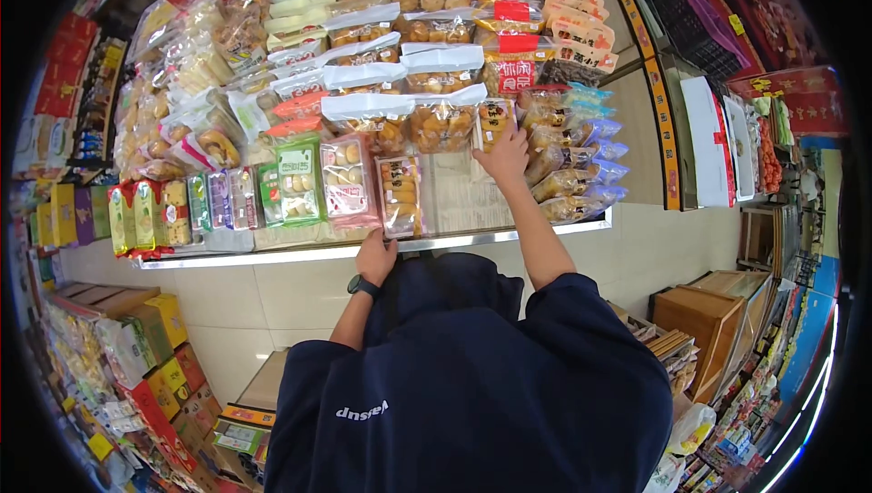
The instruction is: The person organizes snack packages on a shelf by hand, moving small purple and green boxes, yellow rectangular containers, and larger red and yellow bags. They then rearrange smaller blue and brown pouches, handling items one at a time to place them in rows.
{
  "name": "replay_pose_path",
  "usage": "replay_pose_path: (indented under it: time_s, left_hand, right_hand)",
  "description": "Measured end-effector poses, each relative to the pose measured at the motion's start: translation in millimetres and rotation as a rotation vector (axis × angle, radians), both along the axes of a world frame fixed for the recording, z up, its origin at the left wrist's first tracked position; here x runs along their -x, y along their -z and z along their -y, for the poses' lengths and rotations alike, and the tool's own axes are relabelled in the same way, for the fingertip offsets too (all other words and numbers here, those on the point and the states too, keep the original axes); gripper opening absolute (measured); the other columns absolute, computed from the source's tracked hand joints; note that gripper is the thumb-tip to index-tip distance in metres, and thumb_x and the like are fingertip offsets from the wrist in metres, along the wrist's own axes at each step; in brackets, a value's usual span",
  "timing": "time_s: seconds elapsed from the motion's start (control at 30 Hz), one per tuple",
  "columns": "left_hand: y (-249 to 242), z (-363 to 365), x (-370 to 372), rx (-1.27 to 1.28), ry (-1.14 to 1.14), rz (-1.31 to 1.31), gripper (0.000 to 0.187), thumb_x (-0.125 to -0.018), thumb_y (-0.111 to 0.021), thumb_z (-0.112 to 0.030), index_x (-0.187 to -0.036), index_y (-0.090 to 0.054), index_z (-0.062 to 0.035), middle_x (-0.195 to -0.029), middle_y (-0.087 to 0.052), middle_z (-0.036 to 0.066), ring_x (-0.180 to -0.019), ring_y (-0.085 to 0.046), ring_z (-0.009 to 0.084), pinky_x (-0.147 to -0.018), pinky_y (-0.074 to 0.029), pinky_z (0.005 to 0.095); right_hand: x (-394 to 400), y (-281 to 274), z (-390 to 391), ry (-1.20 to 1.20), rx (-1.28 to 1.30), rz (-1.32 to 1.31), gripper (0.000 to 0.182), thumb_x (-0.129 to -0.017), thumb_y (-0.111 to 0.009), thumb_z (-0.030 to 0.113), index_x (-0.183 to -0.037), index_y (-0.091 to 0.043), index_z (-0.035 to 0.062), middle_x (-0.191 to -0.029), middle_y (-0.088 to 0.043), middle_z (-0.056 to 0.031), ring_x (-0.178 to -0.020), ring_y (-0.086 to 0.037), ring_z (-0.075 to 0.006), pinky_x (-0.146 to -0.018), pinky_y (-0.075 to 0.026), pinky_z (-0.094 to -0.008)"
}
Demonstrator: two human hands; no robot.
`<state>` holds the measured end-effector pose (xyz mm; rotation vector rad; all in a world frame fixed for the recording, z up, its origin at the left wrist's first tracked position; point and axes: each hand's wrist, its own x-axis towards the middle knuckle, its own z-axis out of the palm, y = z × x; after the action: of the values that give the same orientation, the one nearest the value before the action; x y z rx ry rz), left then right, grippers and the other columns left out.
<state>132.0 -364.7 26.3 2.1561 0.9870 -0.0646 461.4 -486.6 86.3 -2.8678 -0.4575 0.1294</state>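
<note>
My right hand (505,157) reaches forward over the display and is closed on the near end of a clear pastry pack (495,124) with a yellowish label. That pack lies against the row of bagged pastries (442,123). Low at the front edge is my left hand (375,258), its fingers closed at the lower left corner of another clear pack of golden pastries (401,195); its fingertips are partly hidden. A dark watch (362,286) is on my left wrist. Between the two packs a bare strip of the printed display surface (459,198) shows.
A pink-edged pack (349,182) and a green pack (300,179) stand left of my left hand's pack. Purple-topped bags (568,193) line the right side. The metal front edge (318,254) runs close to my body. A white box (707,143) stands farther right.
</note>
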Motion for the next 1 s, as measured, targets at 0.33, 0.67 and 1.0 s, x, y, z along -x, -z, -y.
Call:
replay_pose_path:
  time_s: [0.33,0.67,1.0]
  left_hand:
    - [-8.8,3.9,-0.4,-0.002,0.007,-0.002,0.042,-0.086,-0.067,-0.024,-0.121,-0.060,-0.0025,-0.114,-0.066,0.019,-0.105,-0.063,0.0386,-0.087,-0.053,0.0469]
    - [-5.1,-2.3,6.5,0.039,0.082,0.056,0.045,-0.083,-0.069,-0.021,-0.122,-0.058,-0.0003,-0.113,-0.065,0.020,-0.103,-0.063,0.0393,-0.087,-0.053,0.0465]
    - [-16.3,-13.0,1.2,0.123,0.043,0.051,0.038,-0.083,-0.071,-0.030,-0.106,-0.064,-0.0009,-0.091,-0.069,0.019,-0.086,-0.067,0.0384,-0.074,-0.053,0.0462]
  right_hand:
    - [83.1,0.7,39.7,0.131,-0.285,-0.235,0.113,-0.066,-0.085,0.032,-0.152,-0.020,0.0014,-0.127,-0.044,-0.0310,-0.114,-0.047,-0.0494,-0.099,-0.043,-0.0542]
    - [189.5,-10.8,-71.1,-0.181,-0.334,-0.385,0.102,-0.068,-0.085,0.031,-0.146,-0.027,0.0009,-0.126,-0.039,-0.0292,-0.117,-0.043,-0.0478,-0.099,-0.042,-0.0535]
    - [199.4,13.4,-71.9,-0.165,-0.207,-0.490,0.111,-0.077,-0.078,0.054,-0.154,-0.016,0.0050,-0.138,-0.033,-0.0293,-0.123,-0.044,-0.0517,-0.098,-0.045,-0.0579]
